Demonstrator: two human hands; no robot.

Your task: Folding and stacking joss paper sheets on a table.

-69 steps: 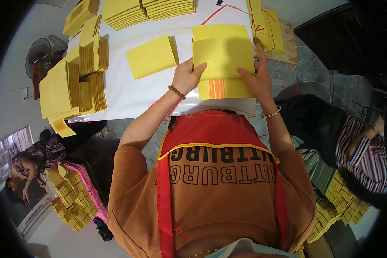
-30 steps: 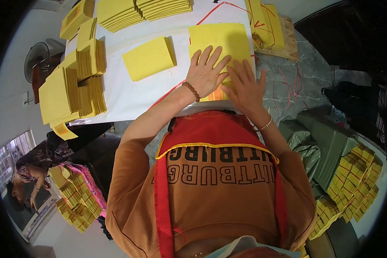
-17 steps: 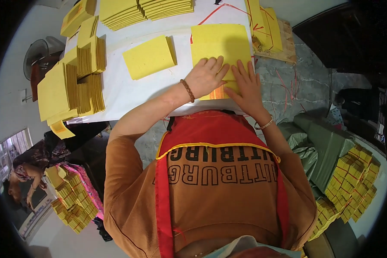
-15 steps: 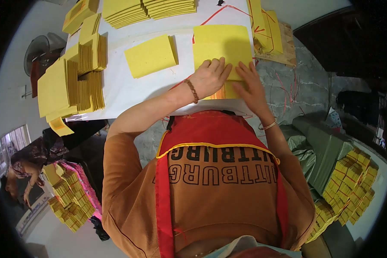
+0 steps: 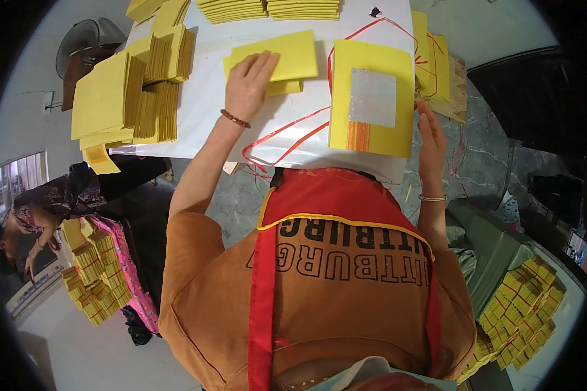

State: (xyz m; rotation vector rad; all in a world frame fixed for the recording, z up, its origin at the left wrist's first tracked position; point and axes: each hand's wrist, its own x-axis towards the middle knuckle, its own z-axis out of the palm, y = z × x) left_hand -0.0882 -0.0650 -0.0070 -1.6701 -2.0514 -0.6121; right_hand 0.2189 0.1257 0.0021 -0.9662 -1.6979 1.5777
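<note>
My left hand (image 5: 249,81) has its fingers over the left part of a folded yellow paper (image 5: 290,55); its thumb is hidden. This paper overlaps a second folded yellow paper (image 5: 285,87) beneath it. In front of me, at the right of the table, lies a yellow sheet stack (image 5: 373,55). On its top sheet are a silver square (image 5: 373,98) and an orange striped patch (image 5: 359,137). My right hand (image 5: 432,140) is just off the stack's right edge, fingers stretched, with nothing visible in it.
Red string (image 5: 293,122) lies loosely on the white table (image 5: 205,124). Upright yellow stacks (image 5: 101,98) stand at its left, and more bundles (image 5: 303,10) at the far edge. Tied yellow bundles (image 5: 440,65) rest on a wooden board (image 5: 458,85). Another person (image 5: 42,218) is at the left.
My left hand has moved left with a folded paper, now over the one lying there. My right hand has moved right, off the stack. The silver square is now uncovered.
</note>
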